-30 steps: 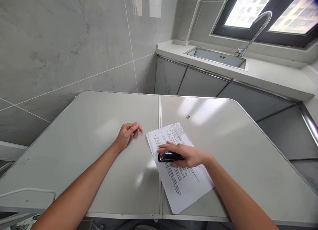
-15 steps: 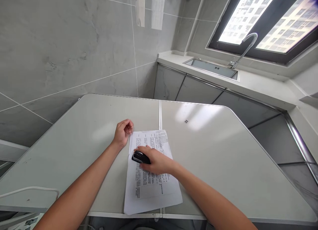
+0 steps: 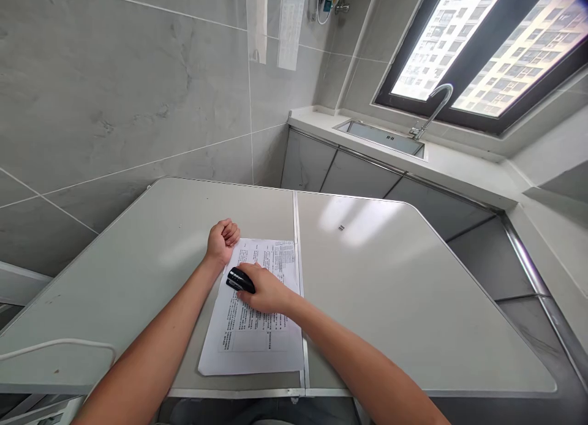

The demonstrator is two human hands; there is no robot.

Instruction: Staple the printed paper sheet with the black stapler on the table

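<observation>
A small stack of printed paper sheets (image 3: 252, 356) lies on the table, its left edge slanting toward me. Over its upper left part, my right hand (image 3: 264, 288) is wrapped round a black stapler (image 3: 239, 280), whose front end points left toward the sheets' left edge. My left hand (image 3: 222, 240) rests on its side as a fist by the upper left corner of the sheets, touching or very near them. No object shows in its curled fingers. The stapler's rear end is hidden in my right palm.
The pale folding table (image 3: 390, 302) has a metal seam down its middle. Tiny metal pieces, seemingly staples (image 3: 341, 228), lie on its right half. A white cable (image 3: 59, 342) crosses the left front. Beyond stand a counter with a sink (image 3: 381, 137), a faucet (image 3: 434, 109) and a window.
The sheets have turned and shifted left, now mostly on the table's left half. My right hand and the stapler have moved left with them. My left hand has curled tighter.
</observation>
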